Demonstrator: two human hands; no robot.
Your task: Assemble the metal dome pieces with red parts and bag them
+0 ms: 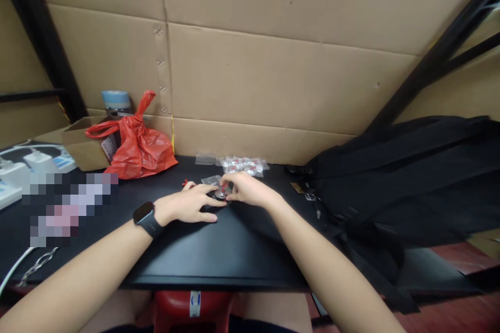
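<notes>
On the black tabletop, a small round silvery item with red parts lies between my hands. My left hand, with a dark watch on the wrist, rests palm down with its fingers spread, fingertips at the item's left and near edges. From the right, my right hand curls its thumb and fingers round the item's edge. A clear plastic bag lies just behind the left fingertips. A small red piece shows beyond my left hand. Several clear packets with red and silvery contents lie behind my right hand.
A red plastic bag, a cardboard box and a blue-lidded container stand at the back left. White plugs and a power strip are far left. A black bag covers the right side, keys beside it.
</notes>
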